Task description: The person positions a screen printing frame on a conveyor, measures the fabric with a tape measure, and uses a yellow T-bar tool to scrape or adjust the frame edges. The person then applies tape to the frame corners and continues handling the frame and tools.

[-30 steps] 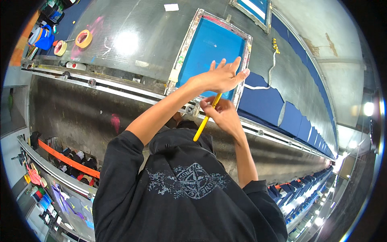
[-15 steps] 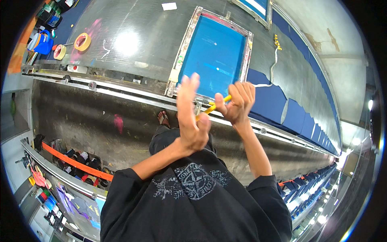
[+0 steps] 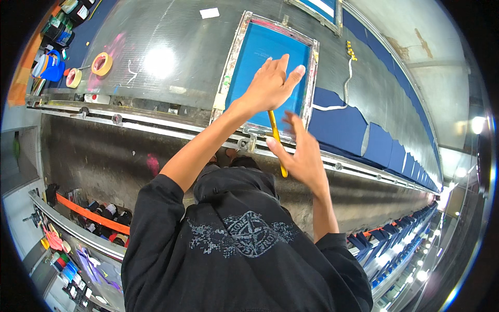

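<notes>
My left hand (image 3: 270, 86) is over the blue mesh of a screen-printing frame (image 3: 236, 57), its fingers stretched out and thumb apart. A narrow, slightly bent yellow strip (image 3: 276, 130), of a kind I cannot make out, runs down from below this palm. Its upper end meets the edge of the palm or lies behind it. Lower right, my right hand (image 3: 305, 158) has its fingers and thumb spread, partly blurred by motion. The right thumb crosses the strip, whose lower end hangs free. Neither hand shows fingers closed round it.
The frame lies on a long grey table (image 3: 192, 47) with a metal rail (image 3: 176, 125) along its near edge. Dark blue fabric pieces (image 3: 338, 125) line the right side, beside a white cord (image 3: 347, 88). Tape rolls (image 3: 102, 64) and a blue container (image 3: 53, 67) stand left.
My left hand has moved up and right over the mesh. My right hand was curled on the yellow strip; its fingers are now spread and lower. The strip now stands nearer upright.
</notes>
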`<state>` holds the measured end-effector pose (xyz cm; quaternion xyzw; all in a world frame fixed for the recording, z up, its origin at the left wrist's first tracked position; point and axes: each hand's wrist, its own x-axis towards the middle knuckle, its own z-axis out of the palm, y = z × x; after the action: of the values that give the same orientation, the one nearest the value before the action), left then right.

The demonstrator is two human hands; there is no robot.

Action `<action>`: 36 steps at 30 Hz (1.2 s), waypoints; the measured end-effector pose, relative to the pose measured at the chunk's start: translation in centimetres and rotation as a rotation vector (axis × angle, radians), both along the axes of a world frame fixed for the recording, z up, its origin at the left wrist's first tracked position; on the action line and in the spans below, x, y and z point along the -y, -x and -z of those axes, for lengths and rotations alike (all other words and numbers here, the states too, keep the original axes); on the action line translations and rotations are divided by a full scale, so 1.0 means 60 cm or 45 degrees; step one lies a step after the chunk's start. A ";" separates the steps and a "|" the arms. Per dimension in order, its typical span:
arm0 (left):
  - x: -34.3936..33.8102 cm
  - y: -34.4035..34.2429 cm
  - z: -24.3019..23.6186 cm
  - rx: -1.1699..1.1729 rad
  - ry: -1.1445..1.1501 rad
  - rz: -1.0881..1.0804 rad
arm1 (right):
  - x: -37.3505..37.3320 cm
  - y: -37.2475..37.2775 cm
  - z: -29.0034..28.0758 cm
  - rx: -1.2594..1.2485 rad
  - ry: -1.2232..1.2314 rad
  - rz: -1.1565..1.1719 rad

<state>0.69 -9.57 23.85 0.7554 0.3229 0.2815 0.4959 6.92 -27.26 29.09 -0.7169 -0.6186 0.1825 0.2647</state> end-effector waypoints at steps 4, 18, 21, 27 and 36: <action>0.004 -0.016 -0.005 -0.126 -0.035 0.102 | -0.037 0.005 0.028 -0.631 0.102 0.070; 0.060 -0.123 -0.061 -0.403 0.062 0.932 | -0.043 0.096 0.129 -1.527 -0.591 0.596; -0.012 -0.067 0.001 0.364 0.478 0.606 | -0.050 0.033 0.150 -1.484 -0.348 0.525; 0.072 0.138 -0.019 0.610 0.396 0.059 | -0.062 -0.061 0.077 0.295 -0.794 0.316; 0.110 0.065 -0.017 0.684 0.427 -0.517 | -0.016 -0.010 0.027 0.481 0.062 0.329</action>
<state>-3.21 -16.19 24.87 0.4835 0.3661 0.5055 0.6137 7.50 -26.28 27.49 -0.8178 -0.5556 0.0245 0.1481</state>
